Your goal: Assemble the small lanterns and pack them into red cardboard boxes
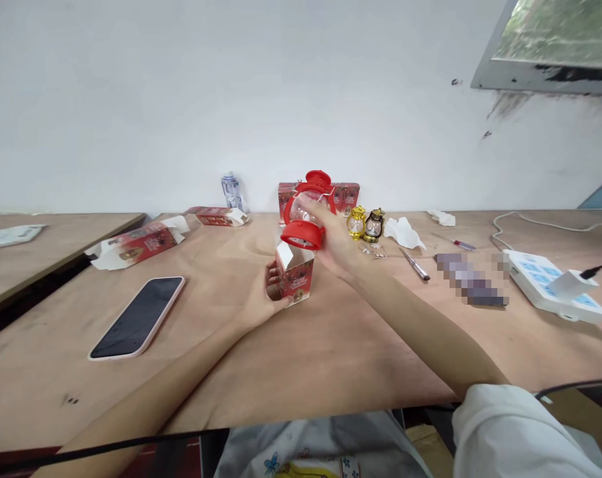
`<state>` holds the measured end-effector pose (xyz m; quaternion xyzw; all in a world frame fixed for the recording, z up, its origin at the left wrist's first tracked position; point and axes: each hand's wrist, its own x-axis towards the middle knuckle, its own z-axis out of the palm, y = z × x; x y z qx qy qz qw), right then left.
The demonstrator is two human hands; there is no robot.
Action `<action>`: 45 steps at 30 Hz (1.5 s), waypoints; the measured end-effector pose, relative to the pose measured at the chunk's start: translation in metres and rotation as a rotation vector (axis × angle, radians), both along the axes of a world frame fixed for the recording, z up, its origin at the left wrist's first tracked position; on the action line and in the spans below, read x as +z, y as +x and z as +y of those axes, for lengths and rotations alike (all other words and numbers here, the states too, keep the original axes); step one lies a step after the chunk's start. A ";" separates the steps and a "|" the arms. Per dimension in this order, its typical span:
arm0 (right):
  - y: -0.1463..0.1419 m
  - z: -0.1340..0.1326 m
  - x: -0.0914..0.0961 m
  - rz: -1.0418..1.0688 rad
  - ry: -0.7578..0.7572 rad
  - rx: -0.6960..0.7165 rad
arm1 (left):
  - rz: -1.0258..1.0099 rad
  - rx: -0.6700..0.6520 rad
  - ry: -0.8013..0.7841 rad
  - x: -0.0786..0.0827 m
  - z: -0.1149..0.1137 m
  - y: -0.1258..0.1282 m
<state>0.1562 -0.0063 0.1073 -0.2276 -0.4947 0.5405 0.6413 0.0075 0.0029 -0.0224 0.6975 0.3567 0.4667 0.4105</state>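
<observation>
My right hand [330, 232] is closed around a red toy lantern [303, 234] with a clear globe, held tilted just above a small red printed box [297, 275]. The box stands on the table with its white top flaps raised, and my left hand [268, 295] grips its left side and lower front. The lantern's base overlaps the box opening in view; whether they touch I cannot tell. Behind the lantern, several red boxes [350, 194] stand against the wall. A gold lantern [356, 223] and a dark bronze lantern [374, 226] are to the right of my right hand.
On the left lie a phone [139, 318], an opened red box [146, 244] and another red box [214, 216]. A water bottle [231, 191] leans by the wall. Rightward are crumpled paper [404, 232], a pen-like tool [416, 265], a screwdriver [462, 244] and a power strip [539, 275].
</observation>
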 end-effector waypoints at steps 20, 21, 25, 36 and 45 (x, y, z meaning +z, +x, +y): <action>0.013 0.009 -0.039 -0.705 0.413 -0.465 | 0.023 0.020 0.077 -0.008 0.003 0.000; 0.011 0.007 -0.037 -0.765 0.465 -0.460 | 0.030 0.015 0.105 -0.009 0.004 0.000; 0.003 -0.004 -0.033 -1.006 0.614 -0.434 | 0.041 0.041 0.188 -0.009 0.002 0.001; -0.012 -0.018 -0.030 -0.962 0.615 -0.370 | 0.133 0.135 0.303 -0.003 -0.003 0.003; -0.010 -0.011 -0.036 -0.667 0.358 -0.287 | 0.128 0.150 0.220 -0.005 -0.002 0.004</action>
